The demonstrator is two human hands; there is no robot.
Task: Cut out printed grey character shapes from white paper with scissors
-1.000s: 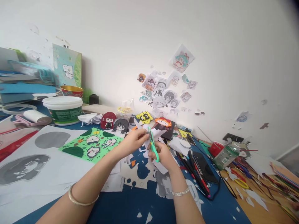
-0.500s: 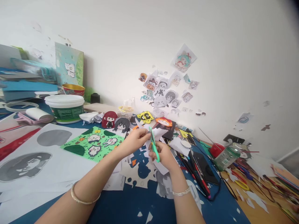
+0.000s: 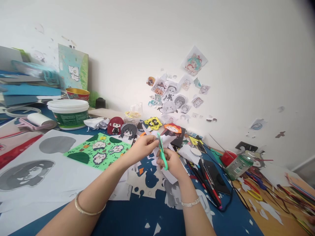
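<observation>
My right hand (image 3: 169, 161) is closed around green-handled scissors (image 3: 165, 160), whose blades point up and away from me. My left hand (image 3: 145, 146) pinches a piece of white paper (image 3: 167, 141) right beside the blades; its fingers largely hide the gripped part. Both hands are close together above the cluttered middle of the table. Below them lies a cream sheet with cut-out holes (image 3: 145, 186), along with grey and white paper scraps (image 3: 173, 195). Left of my left hand is a green sheet with cartoon animals (image 3: 98, 150).
A white-lidded tub (image 3: 69, 114) stands at the back left near stacked books (image 3: 29, 91). Paper character cut-outs (image 3: 128, 131) rest behind my hands. Black pens (image 3: 209, 183) lie to the right, before a green can (image 3: 240, 165) and a red cup (image 3: 228, 158). Large printed sheets (image 3: 56, 177) cover the left.
Almost nothing differs. Both hands, the scissors and the paper stay in nearly the same place.
</observation>
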